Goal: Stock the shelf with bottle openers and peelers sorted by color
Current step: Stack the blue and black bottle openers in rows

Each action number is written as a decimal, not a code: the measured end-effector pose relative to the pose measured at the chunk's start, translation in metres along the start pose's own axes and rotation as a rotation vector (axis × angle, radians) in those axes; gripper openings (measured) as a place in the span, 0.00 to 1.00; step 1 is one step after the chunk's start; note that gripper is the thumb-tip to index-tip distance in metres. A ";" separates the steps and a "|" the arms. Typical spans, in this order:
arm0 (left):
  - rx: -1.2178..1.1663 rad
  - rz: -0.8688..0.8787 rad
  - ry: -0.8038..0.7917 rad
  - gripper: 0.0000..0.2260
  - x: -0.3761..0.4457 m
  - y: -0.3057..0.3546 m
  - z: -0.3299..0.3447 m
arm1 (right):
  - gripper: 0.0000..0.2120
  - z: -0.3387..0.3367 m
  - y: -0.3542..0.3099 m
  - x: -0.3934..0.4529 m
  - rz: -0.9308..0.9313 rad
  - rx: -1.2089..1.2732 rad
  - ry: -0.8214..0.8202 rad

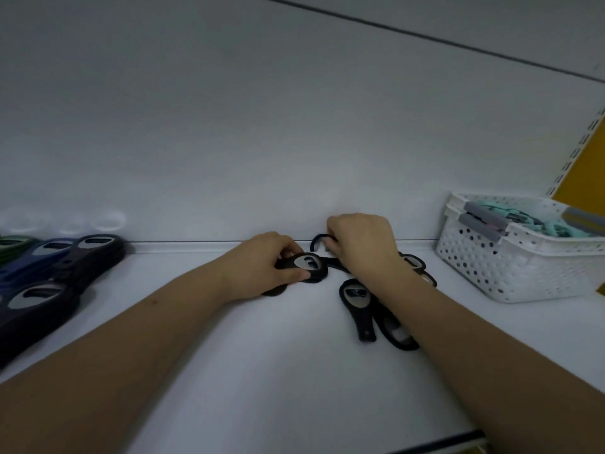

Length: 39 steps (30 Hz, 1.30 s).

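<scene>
Both hands are on the flat white shelf (pixel 262 371), close to the back wall. The left hand (pixel 262 267) holds a black plastic bottle opener w/ a shiny metal oval in its head (pixel 309 265); thumb is under its front edge and fingers curl over the far side, so it is pinched tight. The right hand (pixel 360 244) sits just beside it, fingers curled down onto a thin black ring-shaped loop (pixel 317 240) near the back wall; it seems to pinch the loop, but the fingertips are hidden. Under and beside the right wrist is a small messy pile of black bottle openers (pixel 360 309), some on top of others, one w/ its handle pointing at the camera. Far left is a neat row of dark openers (pixel 59 273), black, then blue, w/ a bit of green at the edge. Far right is a white plastic basket w/ round holes (pixel 510 267), holding pale teal things (pixel 510 211) too blurry to name.
</scene>
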<state>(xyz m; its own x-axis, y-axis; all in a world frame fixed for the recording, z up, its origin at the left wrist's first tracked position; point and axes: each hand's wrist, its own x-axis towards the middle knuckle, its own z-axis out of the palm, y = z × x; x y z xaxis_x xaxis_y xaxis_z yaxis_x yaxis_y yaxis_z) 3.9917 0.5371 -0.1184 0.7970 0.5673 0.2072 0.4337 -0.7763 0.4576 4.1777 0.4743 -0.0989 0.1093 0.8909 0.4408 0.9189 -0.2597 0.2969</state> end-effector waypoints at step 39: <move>-0.859 -0.227 -0.074 0.11 -0.018 -0.003 -0.046 | 0.07 -0.038 0.012 -0.011 0.378 1.843 -0.181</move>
<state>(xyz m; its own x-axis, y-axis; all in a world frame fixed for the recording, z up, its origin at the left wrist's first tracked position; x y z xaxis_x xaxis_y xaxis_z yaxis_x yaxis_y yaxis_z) 3.9564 0.5420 -0.0838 0.7684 0.6399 -0.0098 0.1429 -0.1565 0.9773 4.1732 0.4469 -0.0681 0.2954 0.9453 0.1385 0.0298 0.1358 -0.9903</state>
